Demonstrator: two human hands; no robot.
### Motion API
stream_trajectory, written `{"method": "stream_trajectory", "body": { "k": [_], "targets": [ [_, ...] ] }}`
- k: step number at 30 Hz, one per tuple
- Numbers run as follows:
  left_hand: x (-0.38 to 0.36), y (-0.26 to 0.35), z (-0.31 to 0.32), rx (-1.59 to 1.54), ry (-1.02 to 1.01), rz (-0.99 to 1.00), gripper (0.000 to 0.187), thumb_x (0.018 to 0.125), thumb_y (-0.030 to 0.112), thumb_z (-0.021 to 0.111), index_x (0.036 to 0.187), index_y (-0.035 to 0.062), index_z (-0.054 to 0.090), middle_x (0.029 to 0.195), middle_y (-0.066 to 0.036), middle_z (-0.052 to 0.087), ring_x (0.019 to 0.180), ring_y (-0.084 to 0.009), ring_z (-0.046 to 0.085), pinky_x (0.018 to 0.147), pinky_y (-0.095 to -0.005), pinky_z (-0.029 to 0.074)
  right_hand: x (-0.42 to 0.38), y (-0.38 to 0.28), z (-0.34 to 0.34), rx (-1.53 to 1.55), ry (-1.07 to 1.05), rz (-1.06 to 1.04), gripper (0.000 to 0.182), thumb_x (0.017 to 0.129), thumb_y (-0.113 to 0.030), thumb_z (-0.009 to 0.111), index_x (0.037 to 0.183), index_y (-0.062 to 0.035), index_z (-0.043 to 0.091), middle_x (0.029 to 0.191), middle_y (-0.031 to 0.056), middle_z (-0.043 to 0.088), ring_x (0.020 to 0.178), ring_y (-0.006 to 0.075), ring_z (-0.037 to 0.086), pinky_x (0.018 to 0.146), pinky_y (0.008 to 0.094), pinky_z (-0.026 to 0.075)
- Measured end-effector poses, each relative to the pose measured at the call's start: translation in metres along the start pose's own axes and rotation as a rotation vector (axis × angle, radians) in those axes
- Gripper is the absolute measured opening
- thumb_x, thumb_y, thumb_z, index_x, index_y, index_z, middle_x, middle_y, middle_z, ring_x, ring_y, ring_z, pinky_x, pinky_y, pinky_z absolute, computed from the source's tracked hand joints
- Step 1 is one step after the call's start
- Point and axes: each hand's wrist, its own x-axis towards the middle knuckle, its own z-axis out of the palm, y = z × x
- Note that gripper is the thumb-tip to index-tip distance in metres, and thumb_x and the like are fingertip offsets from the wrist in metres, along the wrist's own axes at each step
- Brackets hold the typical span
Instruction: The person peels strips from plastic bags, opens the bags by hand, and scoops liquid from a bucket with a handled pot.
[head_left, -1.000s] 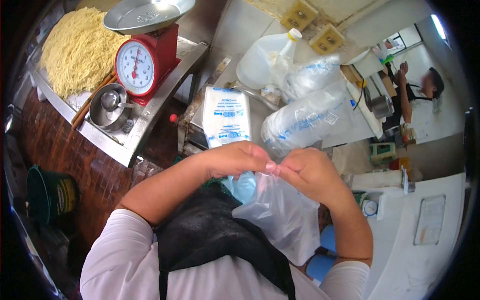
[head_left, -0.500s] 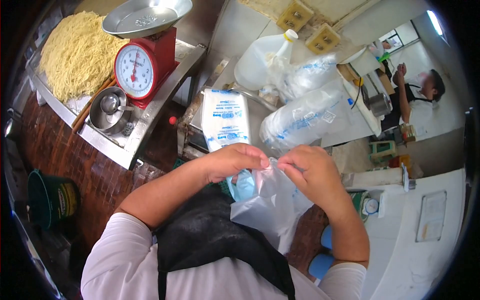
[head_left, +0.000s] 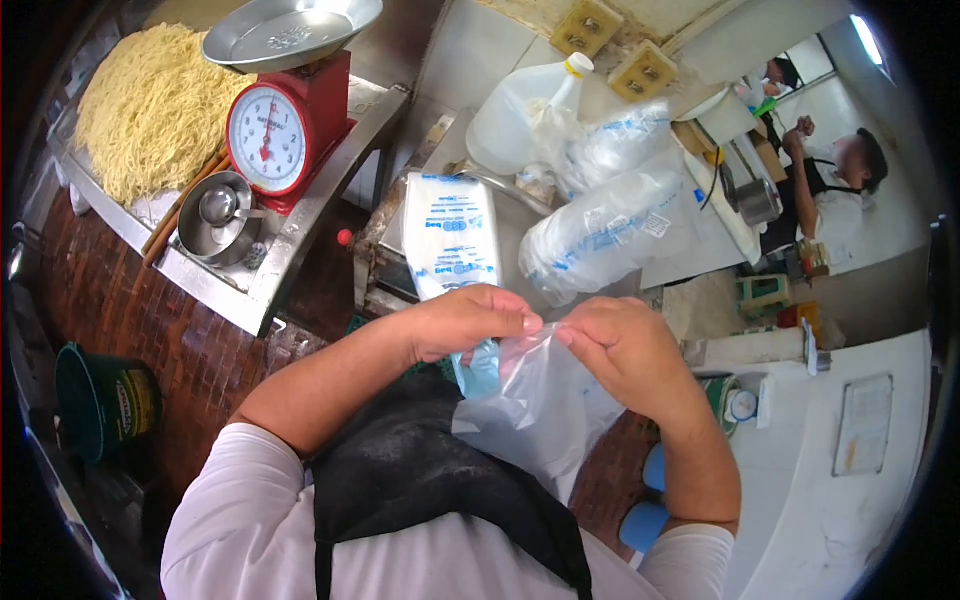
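My left hand [head_left: 478, 322] pinches the upper edge of a thin clear plastic bag [head_left: 545, 405], with a light blue piece of plastic [head_left: 479, 371] hanging beneath its fingers. The other side of the same bag edge is pinched by my right hand [head_left: 615, 345], close to the left one. The bag hangs down in front of the black apron. Just beyond my hands lies a white pack of bags with blue print [head_left: 452, 230], and beside it a clear wrapped bundle [head_left: 600, 235].
Left, a metal table [head_left: 335, 160] bears yellow noodles [head_left: 150, 110], a red scale [head_left: 270, 140] and a metal bowl [head_left: 215, 222]. A plastic jug [head_left: 525, 115] stands behind the packs. A green bucket [head_left: 100, 400] is on the floor. Two people [head_left: 845, 175] are at the back right.
The bag's top edge is stretched slightly between my fingers, and its lower part has shifted a little. At the back right, the second person's head shows more.
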Motion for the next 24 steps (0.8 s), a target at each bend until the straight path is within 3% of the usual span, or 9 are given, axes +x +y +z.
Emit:
{"method": "stream_trajectory", "body": {
  "k": [2, 5, 14, 17, 20, 24],
  "targets": [
    [-0.002, 0.001, 0.0, 0.031, 0.007, -0.001, 0.02, 0.092, 0.03, 0.062, 0.091, 0.0105, 0.065, 0.071, 0.007, 0.059, 0.051, -0.0005, 0.046, 0.041, -0.0176, 0.03, 0.0, 0.001, 0.009, 0.032, 0.156, -0.041, 0.012, 0.081, -0.017, 0.069, 0.081, -0.0052, 0.067, 0.079, 0.0095, 0.064, 0.077, 0.0294, 0.062, 0.072, 0.0397, 0.046],
    [-0.001, 0.001, 0.001, -0.013, 0.019, 0.008, 0.02, 0.091, 0.03, 0.062, 0.092, 0.0097, 0.064, 0.071, 0.006, 0.059, 0.049, -0.0013, 0.046, 0.039, -0.0183, 0.03, 0.0, 0.001, 0.006, -0.071, 0.215, -0.057, 0.011, 0.08, -0.016, 0.07, 0.081, -0.0056, 0.067, 0.082, 0.0094, 0.066, 0.078, 0.0279, 0.063, 0.072, 0.0394, 0.046],
    [0.006, -0.012, -0.004, -0.114, 0.052, -0.035, 0.019, 0.089, 0.028, 0.061, 0.095, 0.0097, 0.063, 0.074, 0.003, 0.06, 0.054, -0.0031, 0.049, 0.04, -0.0198, 0.033, -0.004, 0.003, 0.012, 0.033, 0.194, -0.039, 0.011, 0.081, -0.015, 0.069, 0.079, -0.0052, 0.066, 0.083, 0.0098, 0.065, 0.079, 0.0294, 0.062, 0.072, 0.0389, 0.047],
    [0.007, -0.013, -0.003, -0.068, 0.09, -0.027, 0.019, 0.088, 0.028, 0.062, 0.096, 0.0103, 0.064, 0.075, 0.003, 0.06, 0.057, -0.0032, 0.05, 0.042, -0.0202, 0.034, -0.01, 0.002, 0.011, 0.074, 0.144, 0.016, 0.01, 0.086, -0.013, 0.064, 0.089, -0.0033, 0.064, 0.083, 0.0099, 0.065, 0.078, 0.0244, 0.064, 0.072, 0.0357, 0.047],
    [0.008, -0.017, -0.001, 0.034, 0.051, -0.009, 0.015, 0.092, 0.024, 0.057, 0.095, 0.0104, 0.063, 0.077, 0.004, 0.06, 0.058, -0.0022, 0.049, 0.045, -0.0189, 0.035, -0.022, 0.005, 0.033, 0.485, 0.278, 0.333, 0.013, 0.092, -0.013, 0.058, 0.098, -0.0019, 0.061, 0.084, 0.0071, 0.065, 0.08, 0.0169, 0.063, 0.071, 0.0302, 0.047],
    [0.023, -0.061, -0.006, 0.157, 0.063, 0.133, 0.011, 0.095, 0.015, 0.052, 0.095, 0.0083, 0.062, 0.08, 0.005, 0.059, 0.064, -0.003, 0.049, 0.054, -0.0193, 0.038, -0.035, 0.024, 0.07, 0.998, 0.451, 0.491, 0.019, 0.097, -0.012, 0.052, 0.112, -0.0019, 0.057, 0.086, 0.0061, 0.064, 0.083, 0.0129, 0.061, 0.074, 0.027, 0.048]
  ]
}}
